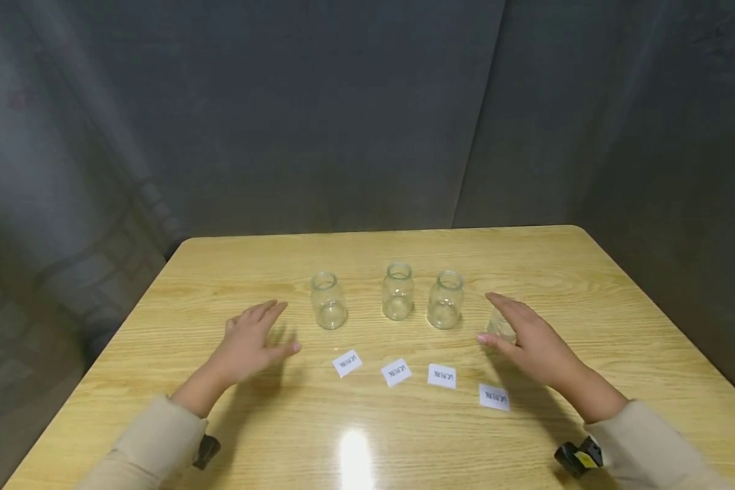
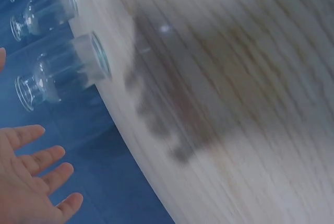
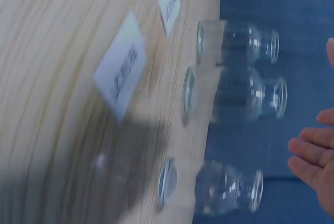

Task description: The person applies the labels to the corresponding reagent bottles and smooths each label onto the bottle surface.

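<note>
My left hand [image 1: 249, 342] hovers over the table with fingers spread, left of a clear glass jar [image 1: 329, 301]; nothing is in it. In the left wrist view the fingers [image 2: 47, 156] extend loosely near that jar. My right hand [image 1: 529, 340] is likewise spread and holds nothing. Behind its thumb and fingers stands another glass jar [image 1: 500, 327], partly hidden in the head view but whole in the right wrist view. Between the hands stand two more upright jars, a middle jar [image 1: 397, 292] and a jar to its right [image 1: 446, 300].
Several white paper labels with writing lie before the jars: a left label [image 1: 347, 363], a second label [image 1: 396, 372], a third label [image 1: 442, 376] and a right label [image 1: 494, 397]. The wooden table [image 1: 282, 435] ends at a dark curtain [image 1: 343, 122].
</note>
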`<move>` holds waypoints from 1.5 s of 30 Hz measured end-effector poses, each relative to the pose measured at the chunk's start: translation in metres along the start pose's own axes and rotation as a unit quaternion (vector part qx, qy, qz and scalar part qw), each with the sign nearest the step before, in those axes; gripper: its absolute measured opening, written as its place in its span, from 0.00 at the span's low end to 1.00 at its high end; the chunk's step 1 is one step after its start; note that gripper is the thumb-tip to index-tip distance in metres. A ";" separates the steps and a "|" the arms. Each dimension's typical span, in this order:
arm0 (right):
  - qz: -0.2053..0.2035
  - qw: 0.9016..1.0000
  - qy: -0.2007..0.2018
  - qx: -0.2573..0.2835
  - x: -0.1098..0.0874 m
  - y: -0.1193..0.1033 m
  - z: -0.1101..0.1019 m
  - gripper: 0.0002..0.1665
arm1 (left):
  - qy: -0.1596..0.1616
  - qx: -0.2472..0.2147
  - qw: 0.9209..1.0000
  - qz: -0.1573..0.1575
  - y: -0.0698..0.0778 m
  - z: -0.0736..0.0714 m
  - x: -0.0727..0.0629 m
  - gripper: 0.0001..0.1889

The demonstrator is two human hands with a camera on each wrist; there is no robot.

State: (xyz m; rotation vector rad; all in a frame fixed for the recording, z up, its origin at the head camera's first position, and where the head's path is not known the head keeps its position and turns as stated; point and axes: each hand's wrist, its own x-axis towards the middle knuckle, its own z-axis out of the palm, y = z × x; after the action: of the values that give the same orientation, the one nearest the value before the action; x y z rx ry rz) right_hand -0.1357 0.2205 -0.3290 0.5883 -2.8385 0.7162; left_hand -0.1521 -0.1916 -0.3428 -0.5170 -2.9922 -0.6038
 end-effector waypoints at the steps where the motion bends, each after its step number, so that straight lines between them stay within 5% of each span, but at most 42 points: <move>1: -0.001 1.000 -0.001 0.001 0.001 -0.002 0.002 0.42 | -0.001 -0.001 1.000 0.001 0.001 0.001 0.000 0.40; 23: -0.037 0.997 -0.023 0.059 0.018 -0.035 0.039 0.36 | -0.003 -0.028 0.999 0.022 0.014 0.016 -0.006 0.36; 45: -0.040 0.982 -0.124 0.137 0.038 -0.058 0.080 0.32 | -0.028 -0.065 0.997 0.025 0.029 0.028 -0.007 0.33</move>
State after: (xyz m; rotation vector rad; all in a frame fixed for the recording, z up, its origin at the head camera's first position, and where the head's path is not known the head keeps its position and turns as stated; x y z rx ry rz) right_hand -0.1509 0.1221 -0.3655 0.8848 -2.9363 1.0992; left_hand -0.1354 -0.1581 -0.3586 -0.6246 -2.9956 -0.7954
